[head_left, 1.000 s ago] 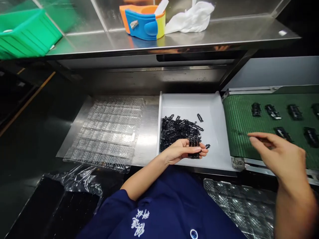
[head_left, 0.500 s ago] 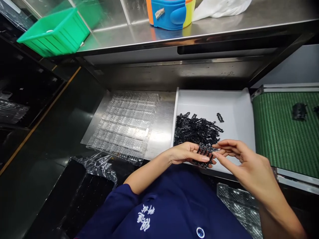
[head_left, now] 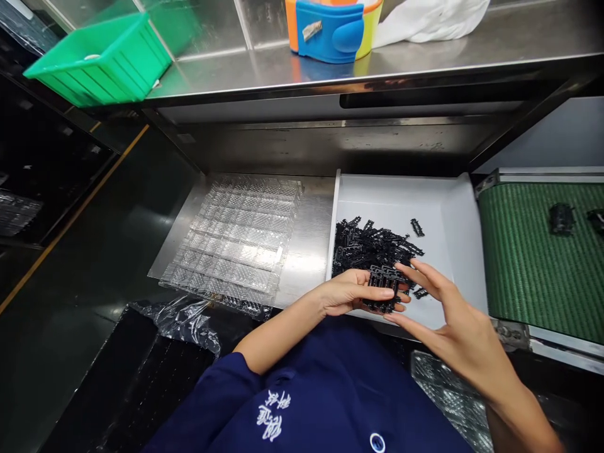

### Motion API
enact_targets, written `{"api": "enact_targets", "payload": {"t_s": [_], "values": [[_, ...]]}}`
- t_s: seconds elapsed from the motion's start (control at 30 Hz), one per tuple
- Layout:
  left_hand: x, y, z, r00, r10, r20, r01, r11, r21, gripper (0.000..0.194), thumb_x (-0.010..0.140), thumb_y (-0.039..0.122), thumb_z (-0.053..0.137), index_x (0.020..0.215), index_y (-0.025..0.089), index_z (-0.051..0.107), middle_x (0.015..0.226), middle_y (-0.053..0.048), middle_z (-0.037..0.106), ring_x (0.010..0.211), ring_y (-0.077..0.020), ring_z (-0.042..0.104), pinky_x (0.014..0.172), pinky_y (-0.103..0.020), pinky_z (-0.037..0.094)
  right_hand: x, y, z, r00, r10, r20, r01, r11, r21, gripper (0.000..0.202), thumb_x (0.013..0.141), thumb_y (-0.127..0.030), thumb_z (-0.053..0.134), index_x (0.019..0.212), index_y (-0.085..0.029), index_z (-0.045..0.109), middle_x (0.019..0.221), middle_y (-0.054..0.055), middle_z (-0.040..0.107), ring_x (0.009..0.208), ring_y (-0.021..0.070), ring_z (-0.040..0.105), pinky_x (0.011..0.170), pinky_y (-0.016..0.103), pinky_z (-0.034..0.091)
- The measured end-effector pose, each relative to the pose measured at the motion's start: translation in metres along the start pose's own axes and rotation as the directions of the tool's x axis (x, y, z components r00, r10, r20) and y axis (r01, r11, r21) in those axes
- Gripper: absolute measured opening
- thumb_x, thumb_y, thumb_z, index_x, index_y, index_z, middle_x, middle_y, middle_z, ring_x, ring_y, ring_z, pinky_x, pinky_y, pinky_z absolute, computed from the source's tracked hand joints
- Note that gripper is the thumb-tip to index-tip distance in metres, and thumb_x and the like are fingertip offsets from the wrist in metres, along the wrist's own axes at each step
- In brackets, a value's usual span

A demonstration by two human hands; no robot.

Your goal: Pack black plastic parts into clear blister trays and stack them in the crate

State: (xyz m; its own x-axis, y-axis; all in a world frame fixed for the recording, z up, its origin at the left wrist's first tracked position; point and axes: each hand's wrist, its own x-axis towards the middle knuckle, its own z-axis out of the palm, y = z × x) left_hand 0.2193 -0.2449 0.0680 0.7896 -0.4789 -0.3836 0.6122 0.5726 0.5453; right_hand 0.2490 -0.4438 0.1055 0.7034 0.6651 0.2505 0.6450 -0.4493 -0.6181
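Note:
My left hand (head_left: 346, 293) is wrapped round a bundle of black plastic parts (head_left: 383, 288), over the front edge of a white tray (head_left: 453, 251). Just right of the bundle is my right hand (head_left: 453, 321), thumb and fingers spread apart, the fingertips close to the parts or touching them. Behind my hands a heap of similar black parts (head_left: 372, 242) fills the tray's left side. One loose part (head_left: 417, 227) lies apart toward the back, and another (head_left: 421, 293) lies near my right fingers.
Clear blister trays (head_left: 236, 236) lie on the metal surface to the left. A green conveyor belt (head_left: 528, 264) with black items runs at the right. On the shelf above stand a green bin (head_left: 108, 66) and a blue-orange container (head_left: 328, 31).
My right thumb and fingers have opened apart from their pinch at the bundle. The bundle sits more upright in my left hand. A loose part now shows beside my right fingers.

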Motion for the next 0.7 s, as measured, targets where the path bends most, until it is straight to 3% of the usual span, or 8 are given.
{"api": "enact_targets", "payload": {"t_s": [0.1,0.2,0.27,0.33,0.37,0.5,0.63,0.7], "values": [[0.01,-0.002,0.005,1.0,0.0,-0.028,-0.001,1.0,-0.027,0.058,0.055,0.041,0.094,0.102,0.013,0.075,0.1,-0.01,0.076,0.085,-0.0179,0.072,0.08,-0.029,0.055,0.007,0.022,-0.006,0.995,0.046,0.087,-0.054,0.995,0.087,0.072,0.091,-0.048,0.066,0.154,-0.032,0.035,0.145,0.005,0.058,0.128,0.0254,0.06,0.104,0.039,0.053],[0.021,-0.004,0.013,0.995,0.037,-0.087,-0.042,0.998,-0.046,0.053,0.055,0.038,0.094,0.097,0.012,0.075,0.098,-0.011,0.076,0.082,-0.0175,0.071,0.083,-0.032,0.056,0.033,0.076,-0.031,0.941,0.337,0.036,-0.338,0.941,0.021,0.052,0.085,-0.054,0.066,0.13,-0.028,0.062,0.125,0.006,0.07,0.109,0.0264,0.068,0.097,0.041,0.054],[0.028,-0.005,0.019,0.993,0.056,-0.107,-0.061,0.997,-0.047,0.052,0.054,0.037,0.095,0.096,0.011,0.075,0.097,-0.011,0.076,0.082,-0.0172,0.071,0.085,-0.033,0.055,0.054,0.118,-0.057,0.764,0.547,-0.342,-0.616,0.777,-0.132,0.046,0.086,-0.052,0.062,0.118,-0.02,0.068,0.119,0.016,0.069,0.112,0.0342,0.064,0.101,0.052,0.046],[0.032,-0.005,0.024,0.991,0.064,-0.115,-0.07,0.996,-0.048,0.053,0.054,0.036,0.095,0.096,0.01,0.075,0.098,-0.012,0.076,0.082,-0.0176,0.071,0.086,-0.034,0.055,0.071,0.153,-0.084,0.635,0.582,-0.508,-0.73,0.667,-0.149,0.056,0.087,-0.051,0.059,0.124,-0.009,0.064,0.137,0.031,0.054,0.131,0.0458,0.047,0.103,0.063,0.035],[0.034,-0.005,0.026,0.99,0.072,-0.119,-0.079,0.995,-0.053,0.053,0.054,0.035,0.095,0.096,0.01,0.075,0.098,-0.013,0.076,0.082,-0.018,0.072,0.087,-0.035,0.054,0.077,0.166,-0.094,0.614,0.597,-0.516,-0.749,0.648,-0.14,0.058,0.087,-0.051,0.059,0.124,-0.007,0.063,0.139,0.035,0.049,0.135,0.049,0.042,0.103,0.065,0.032],[0.038,-0.005,0.029,0.976,0.151,-0.16,-0.169,0.979,-0.112,0.053,0.053,0.034,0.096,0.096,0.01,0.075,0.096,-0.012,0.076,0.088,-0.0196,0.072,0.093,-0.036,0.052,0.081,0.166,-0.104,0.628,0.643,-0.438,-0.729,0.683,-0.045,0.041,0.087,-0.043,0.06,0.109,-0.011,0.07,0.109,0.028,0.069,0.12,0.0449,0.059,0.101,0.061,0.037],[0.037,-0.004,0.026,0.949,0.237,-0.209,-0.274,0.947,-0.167,0.051,0.054,0.033,0.095,0.095,0.012,0.075,0.096,-0.009,0.076,0.09,-0.0191,0.071,0.095,-0.037,0.051,0.054,0.099,-0.064,0.744,0.594,-0.306,-0.568,0.803,0.178,0.055,0.09,-0.048,0.058,0.136,-0.018,0.058,0.085,0.01,0.074,0.076,0.0254,0.072,0.079,0.044,0.057],[0.034,-0.002,0.026,0.939,0.259,-0.228,-0.299,0.94,-0.163,0.053,0.053,0.035,0.095,0.097,0.012,0.075,0.096,-0.009,0.076,0.089,-0.0185,0.07,0.095,-0.036,0.05,0.034,0.06,-0.038,0.837,0.515,-0.183,-0.453,0.841,0.295,0.049,0.089,-0.051,0.062,0.128,-0.022,0.066,0.081,0.006,0.074,0.07,0.0222,0.07,0.075,0.04,0.059]]}}
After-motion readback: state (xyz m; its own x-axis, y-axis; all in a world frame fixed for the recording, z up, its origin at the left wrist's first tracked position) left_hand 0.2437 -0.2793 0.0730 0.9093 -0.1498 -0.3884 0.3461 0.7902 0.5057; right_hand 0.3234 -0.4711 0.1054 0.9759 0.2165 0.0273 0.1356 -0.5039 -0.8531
